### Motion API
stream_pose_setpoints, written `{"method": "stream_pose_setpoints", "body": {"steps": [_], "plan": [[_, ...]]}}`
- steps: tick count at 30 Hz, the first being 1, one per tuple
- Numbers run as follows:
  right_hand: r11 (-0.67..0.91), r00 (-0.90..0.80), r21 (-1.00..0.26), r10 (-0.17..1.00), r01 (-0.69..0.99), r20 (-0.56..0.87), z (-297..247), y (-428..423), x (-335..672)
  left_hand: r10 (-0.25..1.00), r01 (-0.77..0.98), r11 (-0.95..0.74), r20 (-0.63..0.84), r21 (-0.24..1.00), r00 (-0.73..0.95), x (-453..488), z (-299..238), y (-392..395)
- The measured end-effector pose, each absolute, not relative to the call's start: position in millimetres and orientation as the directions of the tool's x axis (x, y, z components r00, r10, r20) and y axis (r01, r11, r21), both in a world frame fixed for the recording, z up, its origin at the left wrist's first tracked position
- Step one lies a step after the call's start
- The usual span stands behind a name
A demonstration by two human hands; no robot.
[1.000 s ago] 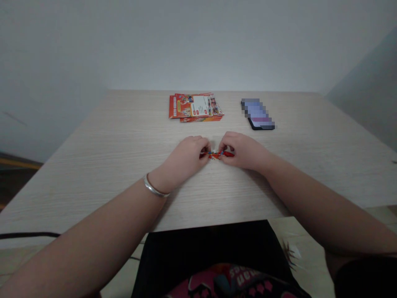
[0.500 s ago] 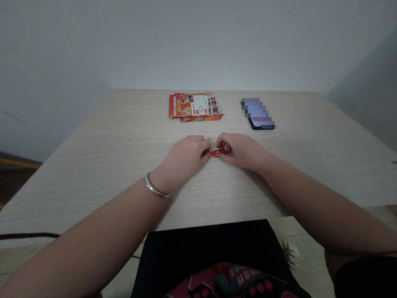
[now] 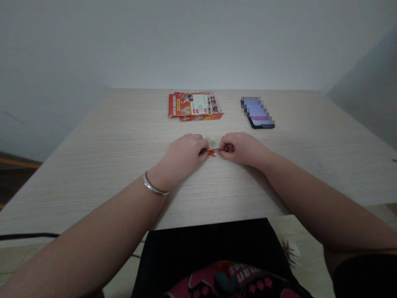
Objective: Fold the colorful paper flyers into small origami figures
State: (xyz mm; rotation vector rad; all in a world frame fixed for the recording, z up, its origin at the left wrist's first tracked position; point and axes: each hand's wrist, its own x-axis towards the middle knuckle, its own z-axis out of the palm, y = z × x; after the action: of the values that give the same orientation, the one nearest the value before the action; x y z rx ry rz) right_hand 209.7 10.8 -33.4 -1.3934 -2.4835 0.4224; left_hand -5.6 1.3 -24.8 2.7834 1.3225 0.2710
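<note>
Both hands rest on a light wooden table (image 3: 108,153), fingers curled, pinching a small folded strip of red printed paper (image 3: 212,152) between them. My left hand (image 3: 183,156) grips its left end; a silver bangle sits on that wrist. My right hand (image 3: 242,149) is closed on the right end. Most of the paper is hidden inside the fingers.
A stack of red and orange printed leaflets (image 3: 194,106) lies farther back at the table's centre. A dark phone (image 3: 257,113) lies to the right of the stack. A black cable (image 3: 27,236) runs along the near left edge. Scraps lie on the floor at lower right.
The visible part of the paper strip has shortened and my right hand has closed further over it. Both hands have stayed in nearly the same place.
</note>
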Motion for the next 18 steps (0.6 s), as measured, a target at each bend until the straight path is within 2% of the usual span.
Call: {"method": "stream_pose_setpoints", "body": {"steps": [11, 13, 16, 18], "plan": [[0.485, -0.532, -0.381, 0.847, 0.787, -0.019, -23.7, 15.8, 228.7, 0.788, 0.784, -0.616, 0.062, 0.079, 0.613, -5.8, -19.7, -0.2], [0.51, -0.548, -0.397, 0.836, 0.763, 0.021, -25.3, 15.1, 226.7, 0.787, 0.784, -0.617, 0.067, 0.072, 0.613, -5.7, -20.5, -0.8], [0.579, -0.574, -0.449, 0.802, 0.68, 0.164, -30.3, 13.1, 217.0, 0.786, 0.782, -0.618, 0.092, 0.085, 0.611, -4.9, -23.2, -0.6], [0.577, -0.567, -0.47, 0.804, 0.668, 0.18, -32.9, 11.5, 208.5, 0.782, 0.776, -0.623, 0.101, 0.104, 0.615, -4.4, -24.9, 0.2]]}}
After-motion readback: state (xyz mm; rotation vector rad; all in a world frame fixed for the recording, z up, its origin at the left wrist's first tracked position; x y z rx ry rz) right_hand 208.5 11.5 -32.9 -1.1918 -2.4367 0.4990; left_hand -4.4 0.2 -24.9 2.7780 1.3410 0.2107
